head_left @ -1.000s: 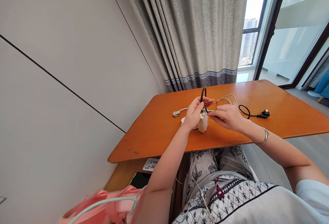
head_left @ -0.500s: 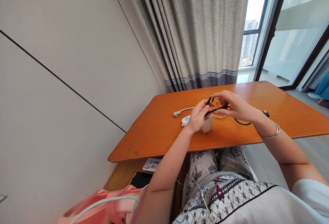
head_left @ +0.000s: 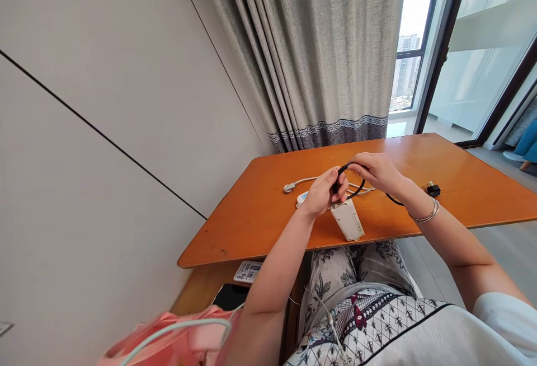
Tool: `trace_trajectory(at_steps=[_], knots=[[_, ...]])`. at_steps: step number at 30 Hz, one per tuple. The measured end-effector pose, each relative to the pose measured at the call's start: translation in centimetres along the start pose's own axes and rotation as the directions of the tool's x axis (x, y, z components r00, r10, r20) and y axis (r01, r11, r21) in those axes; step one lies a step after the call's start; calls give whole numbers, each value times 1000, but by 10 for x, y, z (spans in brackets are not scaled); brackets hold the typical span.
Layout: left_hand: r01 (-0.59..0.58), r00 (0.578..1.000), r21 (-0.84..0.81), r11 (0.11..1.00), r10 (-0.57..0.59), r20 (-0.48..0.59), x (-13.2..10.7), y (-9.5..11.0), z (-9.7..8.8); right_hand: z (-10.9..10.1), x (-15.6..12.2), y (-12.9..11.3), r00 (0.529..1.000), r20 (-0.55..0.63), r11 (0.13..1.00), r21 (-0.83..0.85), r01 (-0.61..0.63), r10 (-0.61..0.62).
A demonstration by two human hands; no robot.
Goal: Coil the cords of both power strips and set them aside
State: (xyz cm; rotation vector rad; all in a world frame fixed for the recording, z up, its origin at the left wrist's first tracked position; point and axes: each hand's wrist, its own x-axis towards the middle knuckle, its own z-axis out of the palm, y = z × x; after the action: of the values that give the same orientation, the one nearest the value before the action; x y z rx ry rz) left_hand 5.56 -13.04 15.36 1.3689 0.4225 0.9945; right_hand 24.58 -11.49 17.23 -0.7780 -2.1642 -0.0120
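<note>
Over the middle of the table, my left hand is closed round a black cable. My right hand pinches the same cable a little to the right, where it bends into a loop. From under my right wrist the cable runs to a black plug lying on the table. Just below my left fingers is an off-white box-shaped device, tilted, near the front edge; whether it rests on the table or hangs I cannot tell. A white power strip is partly hidden behind my left hand.
The white plug of a white cord lies on the orange-brown table. On a lower surface at the left are a dark phone-like slab, a printed white packet and a pink bag. A curtain hangs behind.
The off-white device has come nearer the front edge and shows more of its side. My right hand has shifted slightly left, its fingers now closed on the cable, and the cable's loop has changed shape.
</note>
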Motion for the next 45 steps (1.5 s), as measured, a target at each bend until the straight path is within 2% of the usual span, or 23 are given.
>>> trace_trajectory(at_steps=[4,6,11,14,16,19,22,23,24,26,29,31,34,36,41,45], knots=[[100,991,-114,988,-89,97,0,4,1,-2,2,-8,1000,19,984,180,-16,12],[129,988,-157,979,-114,104,0,4,1,-2,2,-8,998,31,965,256,-56,49],[98,995,-279,955,-102,2,-3,8,0,13,-12,8,976,31,884,419,-207,213],[26,996,-353,935,-53,-66,-6,13,-1,25,-29,18,951,98,860,406,-309,295],[-10,996,-387,922,-25,-84,-7,15,-2,28,-39,18,923,183,882,281,-378,337],[-49,993,-410,911,1,-116,-8,16,-2,26,-50,6,843,326,902,-98,-420,428],[-104,984,-395,913,38,-171,-5,15,-3,23,-58,-8,744,403,810,-498,-311,534],[-126,980,-389,913,54,-189,-4,15,-4,22,-60,-11,730,411,775,-579,-253,546],[-147,977,-384,912,71,-203,-3,15,-5,22,-62,-14,736,412,752,-630,-195,537],[-180,970,-372,911,102,-219,-1,14,-7,20,-67,-17,796,396,738,-668,-92,458],[-197,969,-330,923,132,-210,0,12,-9,16,-71,-25,908,332,757,-653,28,254],[-202,970,-311,929,144,-197,0,9,-8,13,-69,-33,947,307,787,-607,115,98],[-199,972,-312,929,147,-181,-1,6,-5,10,-62,-47,948,298,830,-495,258,-117],[-180,977,-297,938,136,-162,-2,5,-1,9,-54,-55,936,293,844,-436,312,-194],[-144,988,-235,961,125,-95,-5,1,5,0,-35,-61,944,225,887,-344,309,-242],[-142,988,-132,981,132,-77,-6,-6,7,-13,-18,-58,978,118,949,-248,197,-172]])
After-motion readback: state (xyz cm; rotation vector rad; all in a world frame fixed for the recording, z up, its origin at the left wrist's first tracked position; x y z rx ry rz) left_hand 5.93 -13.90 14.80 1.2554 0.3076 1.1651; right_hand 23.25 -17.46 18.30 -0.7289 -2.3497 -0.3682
